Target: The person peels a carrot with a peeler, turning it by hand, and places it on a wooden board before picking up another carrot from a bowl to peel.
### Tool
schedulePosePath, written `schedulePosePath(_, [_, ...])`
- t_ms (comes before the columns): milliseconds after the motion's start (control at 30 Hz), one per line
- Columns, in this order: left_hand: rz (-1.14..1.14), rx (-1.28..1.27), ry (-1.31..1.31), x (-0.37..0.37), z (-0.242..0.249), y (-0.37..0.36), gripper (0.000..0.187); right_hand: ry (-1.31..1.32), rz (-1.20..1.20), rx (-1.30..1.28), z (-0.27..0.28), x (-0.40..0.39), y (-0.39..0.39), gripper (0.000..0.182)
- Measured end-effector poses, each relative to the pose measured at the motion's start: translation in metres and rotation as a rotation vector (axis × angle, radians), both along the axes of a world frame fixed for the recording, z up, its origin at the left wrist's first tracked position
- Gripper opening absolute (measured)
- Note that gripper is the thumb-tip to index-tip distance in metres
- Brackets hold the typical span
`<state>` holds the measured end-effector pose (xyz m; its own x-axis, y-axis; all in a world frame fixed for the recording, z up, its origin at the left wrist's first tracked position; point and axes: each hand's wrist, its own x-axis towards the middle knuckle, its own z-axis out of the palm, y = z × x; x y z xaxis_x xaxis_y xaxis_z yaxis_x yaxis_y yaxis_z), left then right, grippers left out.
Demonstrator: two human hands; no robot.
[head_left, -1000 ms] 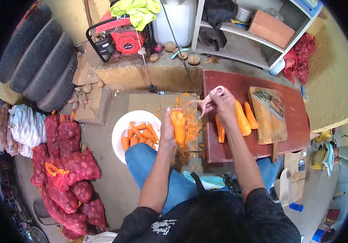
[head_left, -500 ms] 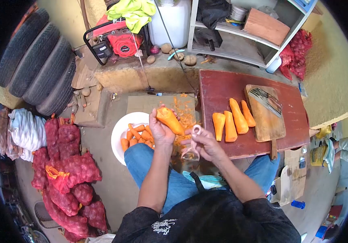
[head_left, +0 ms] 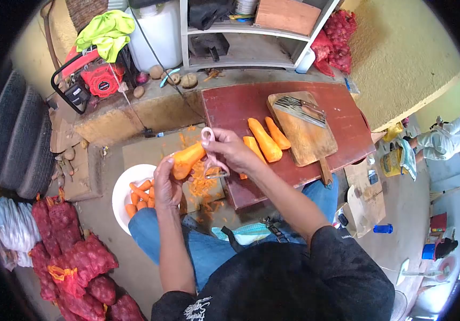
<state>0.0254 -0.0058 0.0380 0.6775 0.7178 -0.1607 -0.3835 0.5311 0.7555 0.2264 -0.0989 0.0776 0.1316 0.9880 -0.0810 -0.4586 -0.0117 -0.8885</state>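
Observation:
My left hand [head_left: 169,183] is closed around the thick lower end of a peeled orange carrot [head_left: 188,160], whose other end tilts up to the right. Close beside that end, my right hand [head_left: 232,152] grips a pale pink peeler [head_left: 208,136] with a looped handle; its blade hangs below my fingers. Orange peelings [head_left: 203,188] lie on cardboard beneath my hands. Left of my knee, a white basin [head_left: 118,193] holds several smaller carrots [head_left: 143,193]. Several peeled carrots [head_left: 265,141] lie on the red table, partly hidden by my right arm.
On the red table [head_left: 230,104] rests a wooden cutting board [head_left: 315,145] with knives [head_left: 300,109] on it. Red mesh sacks [head_left: 82,259] pile up at left, near tyres [head_left: 32,144]. A red generator [head_left: 101,80] stands behind. Another person [head_left: 446,140] is at far right.
The view has swung right, so the room appears shifted left. The carrot has turned in my left hand, its free end now pointing up-right. The peeler stays in my right hand.

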Motion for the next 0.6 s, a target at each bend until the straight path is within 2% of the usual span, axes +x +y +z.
schedulePosePath(33, [-0.022, 0.058, 0.073, 0.001, 0.001, -0.002, 0.042, -0.007, 0.023, -0.005, 0.003, 0.002, 0.003, 0.015])
schedulePosePath(67, [-0.040, 0.115, 0.151, 0.003, 0.003, -0.004, 0.041, -0.018, -0.075, -0.051, 0.003, -0.003, 0.008, 0.015])
schedulePosePath(100, [-0.055, 0.172, 0.234, 0.003, 0.006, -0.007, 0.040, -0.085, -0.018, -0.017, 0.000, 0.000, 0.009, 0.016])
schedulePosePath(167, [-0.090, 0.228, 0.304, 0.003, 0.011, -0.010, 0.041, -0.164, 0.012, -0.047, 0.005, -0.001, 0.014, 0.016])
schedulePosePath(233, [-0.187, 0.328, 0.338, 0.002, 0.003, -0.008, 0.041, -0.113, 0.010, -0.070, 0.003, -0.006, 0.019, 0.015])
schedulePosePath(300, [-0.138, 0.290, 0.244, 0.011, -0.010, -0.010, 0.038, -0.105, 0.009, -0.045, -0.016, -0.006, 0.027, 0.017])
schedulePosePath(333, [-0.116, 0.271, 0.194, 0.013, -0.011, -0.011, 0.036, -0.051, 0.027, -0.056, -0.004, -0.006, 0.025, 0.017])
schedulePosePath(367, [-0.113, 0.171, 0.155, 0.011, -0.012, -0.008, 0.034, -0.033, -0.099, -0.107, 0.006, -0.014, 0.025, 0.019])
schedulePosePath(433, [-0.113, -0.027, 0.072, 0.005, -0.002, -0.004, 0.031, 0.208, -0.330, -0.083, 0.001, -0.006, 0.028, 0.019])
schedulePosePath(467, [-0.115, -0.042, 0.068, 0.002, 0.000, -0.001, 0.041, 0.245, -0.309, 0.014, -0.012, 0.008, 0.027, 0.019])
schedulePosePath(500, [-0.094, -0.043, 0.046, 0.000, 0.000, -0.001, 0.042, 0.281, -0.289, 0.112, -0.014, 0.013, 0.026, 0.020])
schedulePosePath(600, [-0.042, -0.031, 0.009, -0.001, 0.002, -0.001, 0.046, 0.306, -0.282, 0.053, -0.020, 0.010, 0.021, 0.019])
